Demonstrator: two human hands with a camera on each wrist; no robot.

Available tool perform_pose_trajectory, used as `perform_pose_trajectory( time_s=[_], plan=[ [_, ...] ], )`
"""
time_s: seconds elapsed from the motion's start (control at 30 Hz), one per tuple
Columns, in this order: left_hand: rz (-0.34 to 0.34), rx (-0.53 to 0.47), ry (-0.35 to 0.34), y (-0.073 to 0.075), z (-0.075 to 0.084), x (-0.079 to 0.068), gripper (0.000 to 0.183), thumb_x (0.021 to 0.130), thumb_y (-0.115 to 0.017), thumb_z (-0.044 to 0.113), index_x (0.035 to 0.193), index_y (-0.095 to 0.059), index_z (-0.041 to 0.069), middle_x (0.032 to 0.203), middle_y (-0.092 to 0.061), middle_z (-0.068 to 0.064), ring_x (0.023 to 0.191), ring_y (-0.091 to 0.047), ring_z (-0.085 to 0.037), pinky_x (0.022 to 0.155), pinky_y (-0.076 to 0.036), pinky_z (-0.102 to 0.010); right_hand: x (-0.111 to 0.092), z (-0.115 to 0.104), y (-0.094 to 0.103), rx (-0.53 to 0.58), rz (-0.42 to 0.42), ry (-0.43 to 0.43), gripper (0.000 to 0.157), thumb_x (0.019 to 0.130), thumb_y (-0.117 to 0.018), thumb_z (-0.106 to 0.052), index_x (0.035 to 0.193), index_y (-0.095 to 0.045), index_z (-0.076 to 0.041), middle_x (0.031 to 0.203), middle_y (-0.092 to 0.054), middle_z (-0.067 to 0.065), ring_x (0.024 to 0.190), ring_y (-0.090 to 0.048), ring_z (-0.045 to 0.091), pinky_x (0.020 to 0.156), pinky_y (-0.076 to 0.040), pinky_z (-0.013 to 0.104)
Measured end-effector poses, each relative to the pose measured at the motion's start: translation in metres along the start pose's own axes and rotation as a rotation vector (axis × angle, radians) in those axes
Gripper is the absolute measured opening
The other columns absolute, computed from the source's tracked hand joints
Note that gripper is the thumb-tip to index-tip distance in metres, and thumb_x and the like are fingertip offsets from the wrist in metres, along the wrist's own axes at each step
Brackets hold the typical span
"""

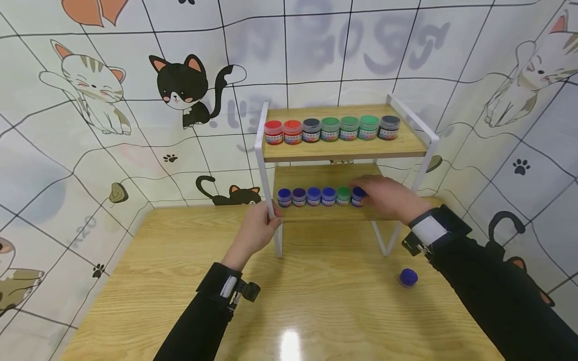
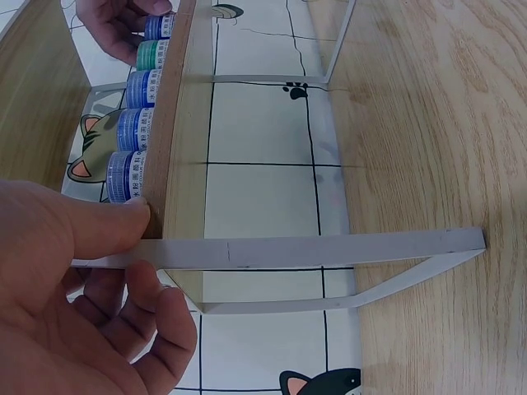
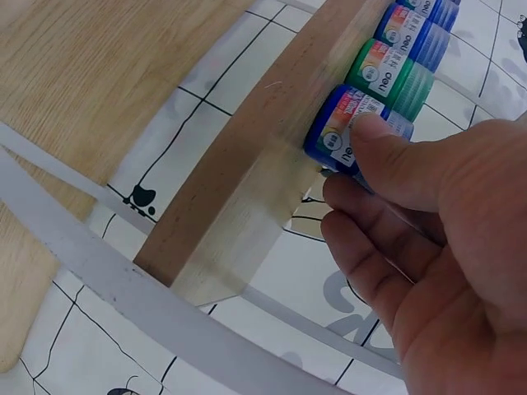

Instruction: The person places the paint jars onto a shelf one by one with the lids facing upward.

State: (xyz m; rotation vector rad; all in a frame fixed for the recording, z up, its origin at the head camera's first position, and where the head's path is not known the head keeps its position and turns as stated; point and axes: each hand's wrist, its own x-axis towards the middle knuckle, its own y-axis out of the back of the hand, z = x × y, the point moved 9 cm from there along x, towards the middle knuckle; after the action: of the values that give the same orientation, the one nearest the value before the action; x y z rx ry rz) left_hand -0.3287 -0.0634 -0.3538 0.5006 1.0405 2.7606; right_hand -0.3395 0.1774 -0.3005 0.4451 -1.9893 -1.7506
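Observation:
A two-tier shelf (image 1: pixel 343 150) with wooden boards and a white metal frame stands on the table. My left hand (image 1: pixel 259 225) pinches the frame's left front post (image 2: pixel 272 251) between thumb and fingers, beside the lower board. At the right end of the lower row, my right hand (image 1: pixel 390 195) grips a blue paint jar (image 3: pixel 338 127), thumb on its label and fingers curled beneath or behind it. Directly beside that jar stands a green paint jar (image 3: pixel 391 74). Further left, several blue and purple jars (image 1: pixel 313 196) continue the row along the board.
Red, dark and green paint jars (image 1: pixel 329 129) line the upper board. One blue-lidded jar (image 1: pixel 408 277) sits alone on the wooden table (image 1: pixel 316 301), front right of the shelf. A cat-patterned tiled wall covering (image 1: pixel 180 150) rises behind and at both sides.

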Motion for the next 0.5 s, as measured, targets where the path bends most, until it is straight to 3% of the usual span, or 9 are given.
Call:
perform_pose_trajectory(
  time_s=[0.5],
  plan=[
    [-0.005,-0.002,0.017,0.0004,-0.0003,-0.0006,0.004,0.092,-0.064,0.008,0.091,-0.061,0.006,0.074,-0.056,-0.007,0.06,-0.047,-0.015,0.053,-0.04,-0.026,0.0011,-0.0032,-0.0008,-0.029,0.006,0.022,0.046,0.087,-0.068,-0.002,0.131,-0.055,0.0,0.122,-0.062,0.02,0.112,-0.061,0.036,0.094,-0.05,0.049]
  ],
)
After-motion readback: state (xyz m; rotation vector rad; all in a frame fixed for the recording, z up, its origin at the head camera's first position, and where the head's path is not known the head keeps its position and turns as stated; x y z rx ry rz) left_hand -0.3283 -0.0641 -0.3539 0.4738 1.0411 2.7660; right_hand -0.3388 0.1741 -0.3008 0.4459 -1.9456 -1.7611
